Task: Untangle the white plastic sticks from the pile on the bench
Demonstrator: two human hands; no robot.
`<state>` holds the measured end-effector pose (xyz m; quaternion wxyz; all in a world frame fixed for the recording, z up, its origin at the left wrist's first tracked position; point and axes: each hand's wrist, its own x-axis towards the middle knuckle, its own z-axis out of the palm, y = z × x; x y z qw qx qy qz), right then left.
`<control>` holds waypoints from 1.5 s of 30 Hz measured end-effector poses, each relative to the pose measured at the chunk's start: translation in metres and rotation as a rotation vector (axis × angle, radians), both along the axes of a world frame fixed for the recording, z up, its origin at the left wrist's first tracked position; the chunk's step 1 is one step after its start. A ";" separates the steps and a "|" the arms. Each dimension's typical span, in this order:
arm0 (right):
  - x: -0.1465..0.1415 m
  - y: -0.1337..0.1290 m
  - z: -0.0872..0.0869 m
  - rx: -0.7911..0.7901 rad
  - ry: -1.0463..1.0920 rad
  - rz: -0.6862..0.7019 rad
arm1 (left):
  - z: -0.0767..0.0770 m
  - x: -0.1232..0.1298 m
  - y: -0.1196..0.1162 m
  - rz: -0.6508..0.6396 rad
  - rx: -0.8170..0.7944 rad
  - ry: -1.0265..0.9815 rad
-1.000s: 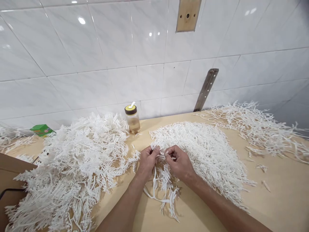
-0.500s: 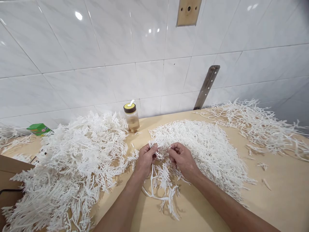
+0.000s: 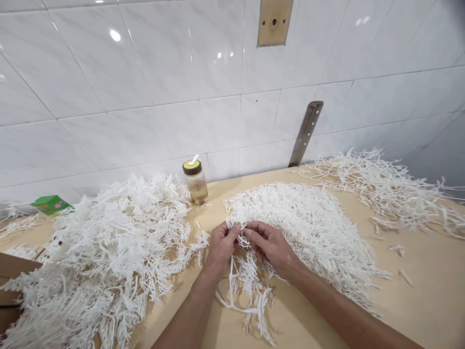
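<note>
My left hand [image 3: 222, 246] is closed on a white branched piece [image 3: 232, 286], whose stems hang down below the fingers over the table. Close beside it, my right hand [image 3: 269, 245] has its thumb and forefinger pinched at the small white tips between the two hands; what exactly it grips is too small to tell. Behind and right of the hands spreads a dense heap of short white sprigs [image 3: 301, 223]. A larger, looser pile of white branched pieces [image 3: 119, 252] lies to the left.
A jar with a yellow and dark lid [image 3: 196, 182] stands near the tiled wall. Thin white bare stems [image 3: 392, 189] lie at the back right. A metal strip [image 3: 306, 133] leans on the wall. At left are a green packet [image 3: 51, 204] and a brown box [image 3: 12, 276].
My right hand has moved left, so its fingertips now come close to those of my left hand. The camera view has shifted slightly.
</note>
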<state>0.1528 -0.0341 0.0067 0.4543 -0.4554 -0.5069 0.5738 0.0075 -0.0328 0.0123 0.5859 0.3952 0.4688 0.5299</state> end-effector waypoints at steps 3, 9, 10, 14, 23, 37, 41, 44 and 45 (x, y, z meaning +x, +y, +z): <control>0.000 0.001 -0.001 0.024 0.010 -0.013 | 0.001 0.000 -0.001 -0.007 0.028 0.061; 0.000 0.003 -0.006 0.046 0.032 -0.053 | -0.002 0.002 0.001 0.010 0.090 0.165; 0.000 0.003 -0.007 0.043 0.025 -0.058 | -0.003 0.003 0.001 0.018 0.105 0.181; 0.000 0.003 -0.006 0.027 -0.013 -0.065 | -0.004 0.006 -0.001 0.057 0.147 0.253; 0.002 0.003 -0.010 0.067 -0.086 -0.048 | -0.008 0.006 -0.001 0.031 0.177 0.290; -0.007 -0.001 -0.007 0.287 -0.224 -0.101 | -0.007 0.007 -0.001 0.119 0.127 0.228; -0.010 -0.007 -0.004 0.518 -0.365 -0.124 | -0.007 0.006 0.000 0.136 0.142 0.286; -0.012 -0.013 0.002 0.591 -0.412 -0.098 | -0.006 0.003 0.000 0.178 0.140 0.323; -0.012 -0.015 0.004 0.600 -0.405 -0.078 | -0.005 0.001 0.000 0.192 0.126 0.316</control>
